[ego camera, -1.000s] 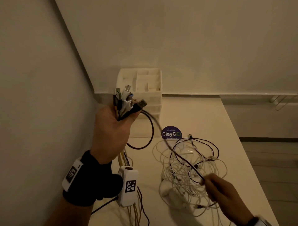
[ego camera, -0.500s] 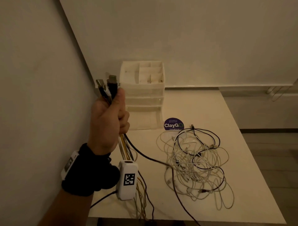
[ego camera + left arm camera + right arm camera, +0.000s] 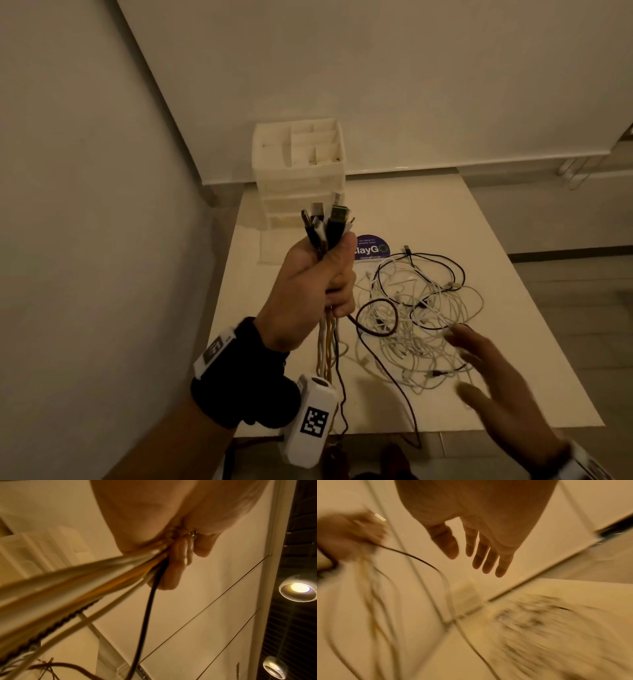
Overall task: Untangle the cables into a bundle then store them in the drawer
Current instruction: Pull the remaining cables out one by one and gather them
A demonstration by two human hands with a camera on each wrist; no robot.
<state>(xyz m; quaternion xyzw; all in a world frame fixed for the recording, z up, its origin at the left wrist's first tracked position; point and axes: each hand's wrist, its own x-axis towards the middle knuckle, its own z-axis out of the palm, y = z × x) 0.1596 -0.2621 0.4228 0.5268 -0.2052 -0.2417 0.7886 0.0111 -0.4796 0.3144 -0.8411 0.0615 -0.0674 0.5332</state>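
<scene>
My left hand (image 3: pixel 315 277) is raised above the table's left side and grips a bundle of cables (image 3: pixel 327 222), plugs sticking up above the fist and cords (image 3: pixel 109 577) hanging below it. A dark cable (image 3: pixel 376 346) runs from the fist down across the table and over its front edge. A tangled heap of white and black cables (image 3: pixel 421 308) lies mid-table. My right hand (image 3: pixel 493 380) hovers open, fingers (image 3: pixel 486 555) spread, over the heap's near right side, holding nothing. The white drawer unit (image 3: pixel 298 178) stands at the back left of the table.
A round purple sticker (image 3: pixel 371 247) lies on the white table (image 3: pixel 513 240) between the drawer unit and the heap. Walls close the left and back sides. The table's front edge (image 3: pixel 479 430) is close to me, with floor to the right.
The right hand let go of the dark cable, dropped out of view, and has come back open over the heap. The left hand swung right with the bundle.
</scene>
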